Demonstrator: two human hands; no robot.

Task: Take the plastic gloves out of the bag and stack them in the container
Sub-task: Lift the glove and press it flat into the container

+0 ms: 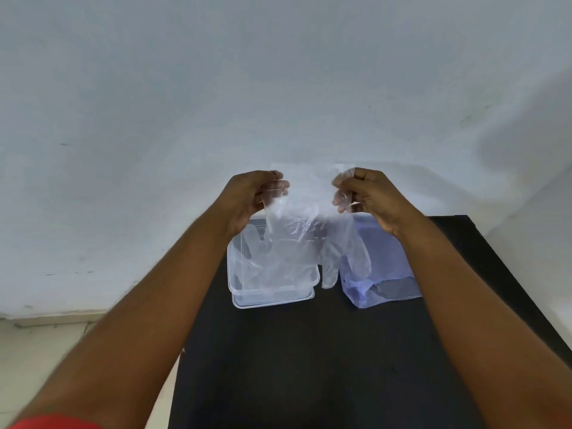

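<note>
A clear plastic glove (309, 212) hangs in the air, cuff up and fingers down, stretched between both hands. My left hand (253, 196) pinches its left cuff edge and my right hand (362, 193) pinches the right edge. Below the glove sits a clear rectangular container (235, 274) on the black table, with see-through glove material inside. To its right lies the bluish plastic bag (383, 267), flat on the table. The glove's fingers dangle over the gap between container and bag.
The black table (309, 366) stands against a pale wall (278, 88). A light floor (46, 351) shows at the lower left, past the table's left edge. The container rests on what looks like its clear lid (272, 301).
</note>
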